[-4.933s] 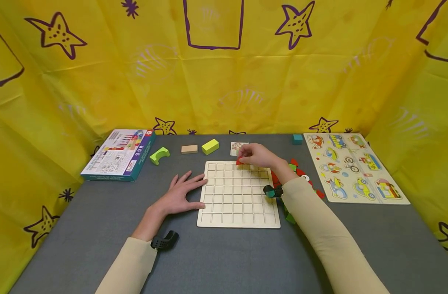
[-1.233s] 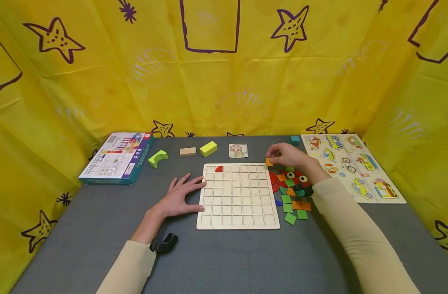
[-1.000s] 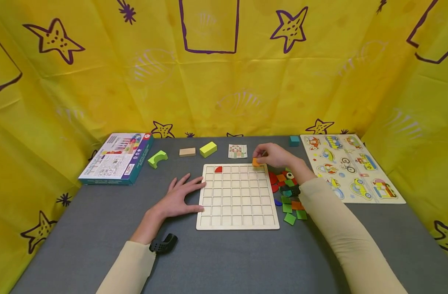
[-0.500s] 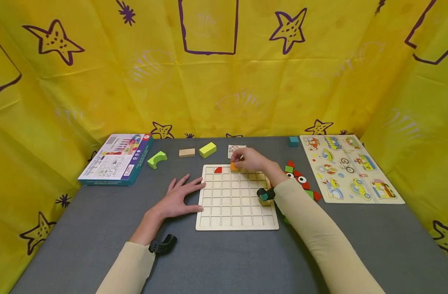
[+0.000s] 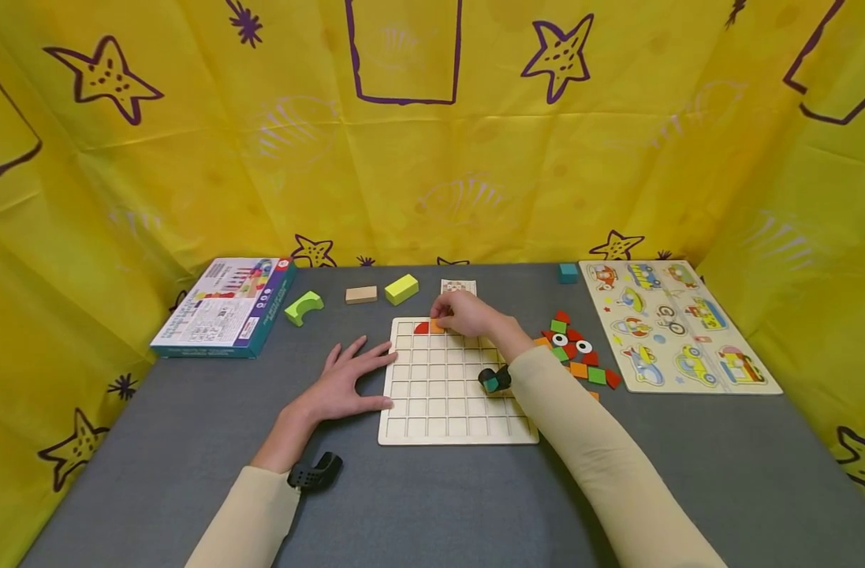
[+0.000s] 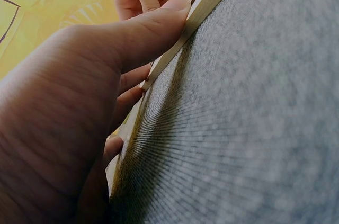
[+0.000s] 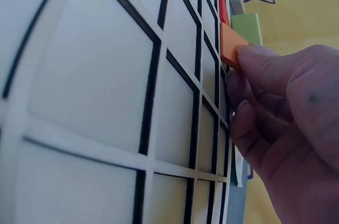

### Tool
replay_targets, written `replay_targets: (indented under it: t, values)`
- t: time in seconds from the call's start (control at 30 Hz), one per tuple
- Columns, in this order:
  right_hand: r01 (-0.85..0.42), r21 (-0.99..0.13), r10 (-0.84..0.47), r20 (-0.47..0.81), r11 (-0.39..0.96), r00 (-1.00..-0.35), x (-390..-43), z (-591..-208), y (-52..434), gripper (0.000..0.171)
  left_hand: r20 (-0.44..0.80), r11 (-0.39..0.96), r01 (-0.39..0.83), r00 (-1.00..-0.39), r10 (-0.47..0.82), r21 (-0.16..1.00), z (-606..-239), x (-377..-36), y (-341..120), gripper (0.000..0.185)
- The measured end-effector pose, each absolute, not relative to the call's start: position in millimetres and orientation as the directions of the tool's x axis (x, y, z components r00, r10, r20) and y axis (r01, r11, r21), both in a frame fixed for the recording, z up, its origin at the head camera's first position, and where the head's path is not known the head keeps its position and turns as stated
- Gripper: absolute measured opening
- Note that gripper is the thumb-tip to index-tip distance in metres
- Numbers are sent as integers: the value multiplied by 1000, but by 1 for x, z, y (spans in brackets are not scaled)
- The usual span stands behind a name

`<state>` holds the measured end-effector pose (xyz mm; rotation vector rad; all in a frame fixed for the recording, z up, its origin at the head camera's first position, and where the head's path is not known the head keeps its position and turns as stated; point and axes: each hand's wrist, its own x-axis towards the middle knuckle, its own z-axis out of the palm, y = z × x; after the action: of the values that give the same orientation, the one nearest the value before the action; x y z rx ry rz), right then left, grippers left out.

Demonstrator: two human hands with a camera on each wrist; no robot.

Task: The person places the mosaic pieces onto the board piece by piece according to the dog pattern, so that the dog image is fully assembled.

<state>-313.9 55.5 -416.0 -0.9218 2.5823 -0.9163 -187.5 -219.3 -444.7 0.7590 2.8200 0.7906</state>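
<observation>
A pale wooden grid board [image 5: 439, 386] lies in the middle of the table. My right hand [image 5: 467, 313] is over its back row and pinches an orange square tile [image 7: 231, 46] between thumb and fingers. The tile is at a back-row cell, right beside a red quarter-circle tile [image 5: 421, 328]; whether it sits flat in the cell I cannot tell. My left hand [image 5: 343, 383] is spread at the board's left edge, its thumb and fingertips touching the rim. In the left wrist view, the left thumb [image 6: 159, 25] lies along that edge.
Loose coloured tiles [image 5: 581, 359] lie right of the board, partly behind my right arm. A small picture card [image 5: 459, 285] lies behind it. Farther out are a yellow block [image 5: 401, 289], a tan block [image 5: 361, 295], a green arch [image 5: 304, 308], a box [image 5: 222, 308] and a picture puzzle [image 5: 680, 327].
The red quarter-circle went onto the board's back row. My right hand then took an orange tile from the right side and carried it left, beside the red one. My left hand stayed put.
</observation>
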Motion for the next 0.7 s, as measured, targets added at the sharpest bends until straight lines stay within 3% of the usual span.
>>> replay_targets:
  t: [0.33,0.7]
  values:
    - [-537,-568,-669,-31,623,-743,-312,-415,54,15,18,741,432,-869,494,514,-445,-187,-220,82]
    - [-449,-656,-612,-25,607,-790,-311,-404,96,27,21,742,434,-869,494,512,-447,-188,-221,83]
